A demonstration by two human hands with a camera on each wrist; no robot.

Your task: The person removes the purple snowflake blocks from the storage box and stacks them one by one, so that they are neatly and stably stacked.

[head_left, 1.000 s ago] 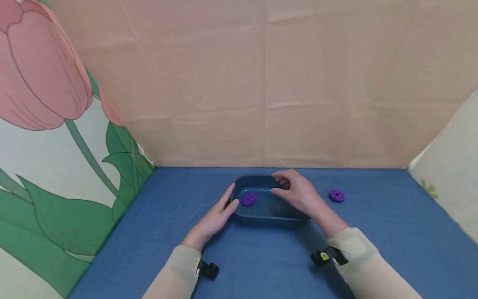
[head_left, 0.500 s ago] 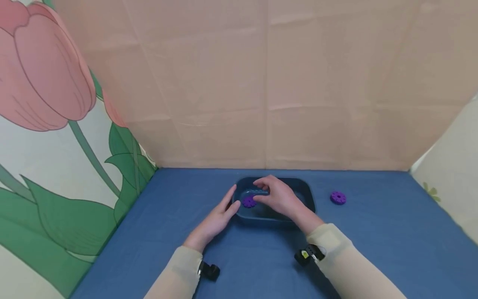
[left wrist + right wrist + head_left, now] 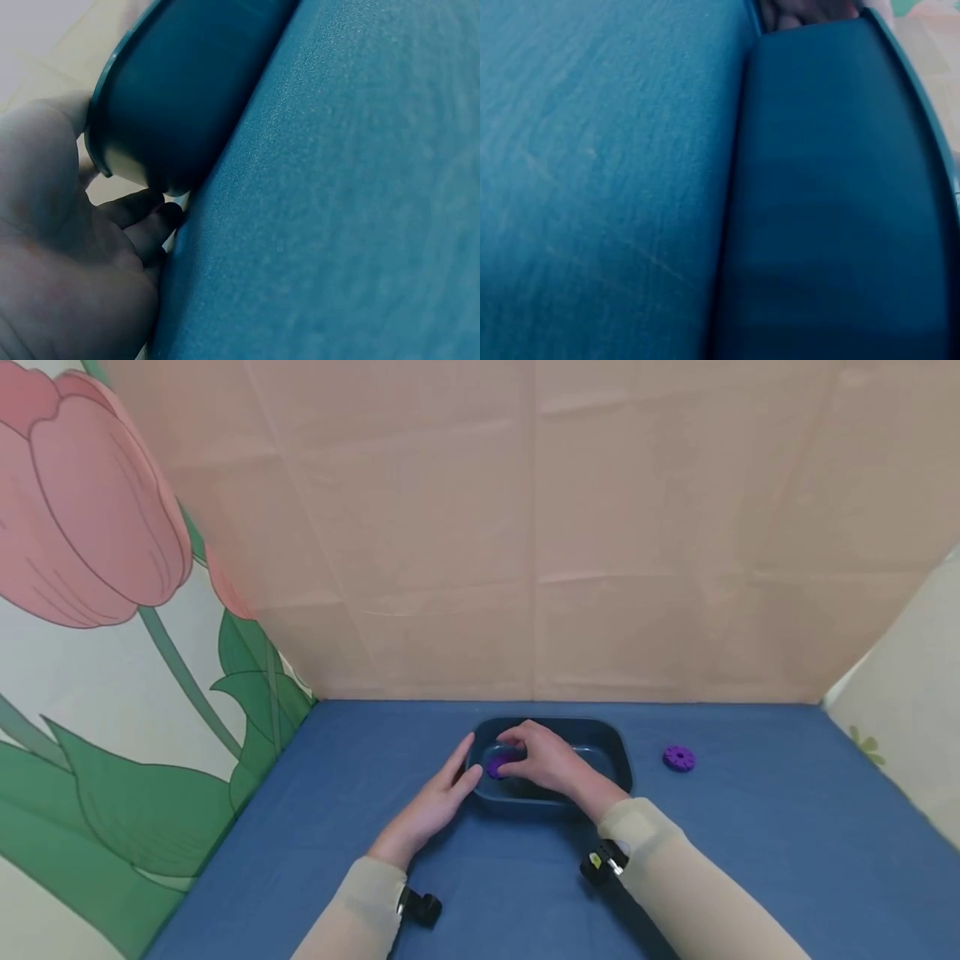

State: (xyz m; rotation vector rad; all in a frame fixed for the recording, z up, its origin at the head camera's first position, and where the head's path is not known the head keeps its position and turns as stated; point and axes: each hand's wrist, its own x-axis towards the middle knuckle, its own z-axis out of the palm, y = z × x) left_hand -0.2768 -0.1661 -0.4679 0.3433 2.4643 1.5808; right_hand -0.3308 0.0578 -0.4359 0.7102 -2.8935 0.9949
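Note:
A dark blue, rounded rectangular tray [image 3: 600, 752] stands on the blue table. Inside it, at the left end, is a notched purple disc [image 3: 495, 767], partly covered by my right hand [image 3: 551, 762]. The thumb and fingers of that hand are spread around the disc, with a gap between them; contact is hard to see. My left hand [image 3: 427, 806] rests against the tray's left end, thumb near the front corner and fingers along the side. In the left wrist view its fingers [image 3: 142, 214] lie close to the tray wall [image 3: 187, 82].
A second purple disc [image 3: 678, 758], with a hole in its middle, lies on the blue table surface [image 3: 750, 843] to the right of the tray. Behind the table rises a beige sheet [image 3: 525, 568]. A wall with a tulip print [image 3: 105, 510] borders the left side.
My right hand has moved left and lower inside the tray, from its right half to the purple disc. The left hand has stayed at the tray's left end.

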